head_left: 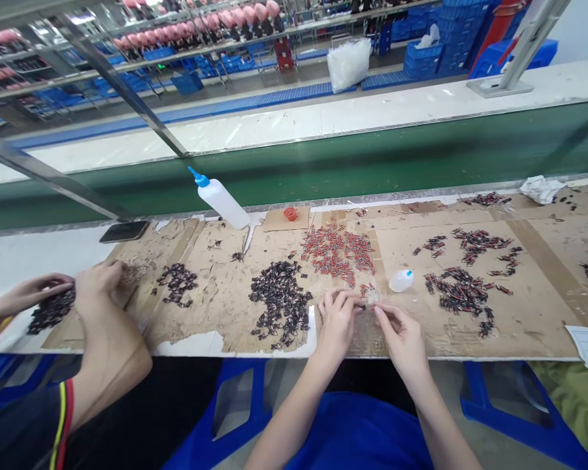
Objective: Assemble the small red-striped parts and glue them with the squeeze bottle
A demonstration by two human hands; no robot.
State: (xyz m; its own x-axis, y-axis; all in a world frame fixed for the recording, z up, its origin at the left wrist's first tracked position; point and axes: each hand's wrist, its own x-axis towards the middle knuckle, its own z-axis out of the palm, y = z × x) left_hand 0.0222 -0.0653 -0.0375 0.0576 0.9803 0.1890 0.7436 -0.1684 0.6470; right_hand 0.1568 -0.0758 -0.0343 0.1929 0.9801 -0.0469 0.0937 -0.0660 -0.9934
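At the front edge of the cardboard-covered table, my left hand (339, 318) has its fingers closed on a small black part (361, 307). My right hand (402, 334) is a short gap to its right, thumb and fingertips pinched together; whatever is between them is too small to make out. Just beyond the hands lies a spread pile of small red-and-black pieces (338, 251). To the left of my left hand is a heap of small black parts (280, 300). A small white bottle with a blue tip (402, 281) lies just beyond my right hand.
On the left, a co-worker's hands (98, 277) work by another black heap (53, 310). A large white bottle (223, 201) leans near a red cap-like cup (290, 213). Red-and-black piles (458, 290) lie right. A phone (125, 231) rests at back left; a green conveyor wall (298, 166) bounds the table.
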